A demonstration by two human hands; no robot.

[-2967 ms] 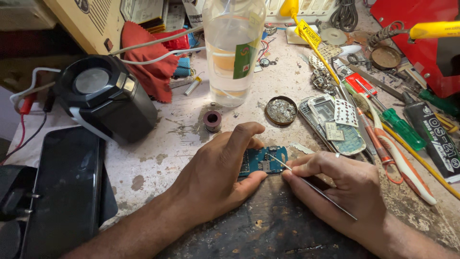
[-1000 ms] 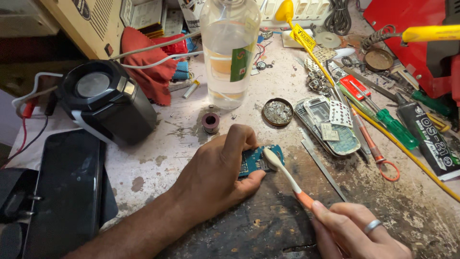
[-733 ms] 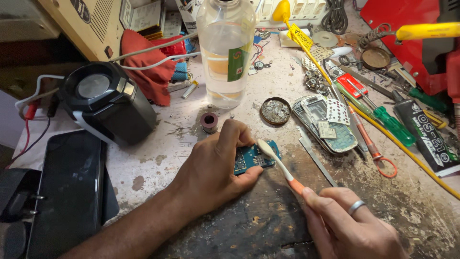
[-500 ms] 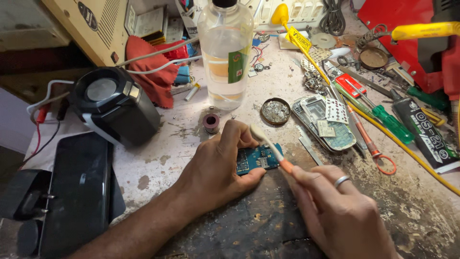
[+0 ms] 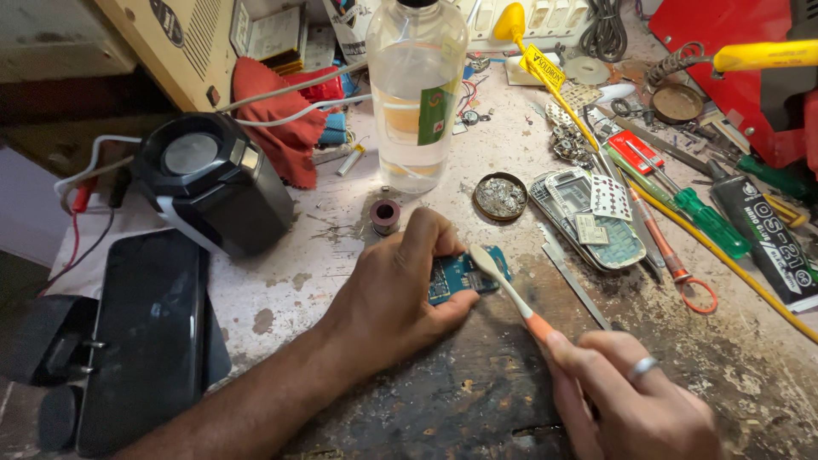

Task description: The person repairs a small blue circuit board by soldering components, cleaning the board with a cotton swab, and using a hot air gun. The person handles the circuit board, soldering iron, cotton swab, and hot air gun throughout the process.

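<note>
Head view: left hand (image 5: pixel 388 298) fingers pressing blue circuit board (image 5: pixel 460 274) flat, right hand (image 5: pixel 630 405) pinching toothbrush (image 5: pixel 509 288); brushing best kept light, board pinned.

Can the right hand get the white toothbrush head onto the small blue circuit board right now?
Probably yes: the right hand already has the white toothbrush head at the small blue circuit board, whose right side lies uncovered.

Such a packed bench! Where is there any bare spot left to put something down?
Bare bench shows between the black lamp, the small spool and the left hand, and at the lower right beyond the right hand. The upper right, around the green screwdriver and phone casing, is crowded.
</note>
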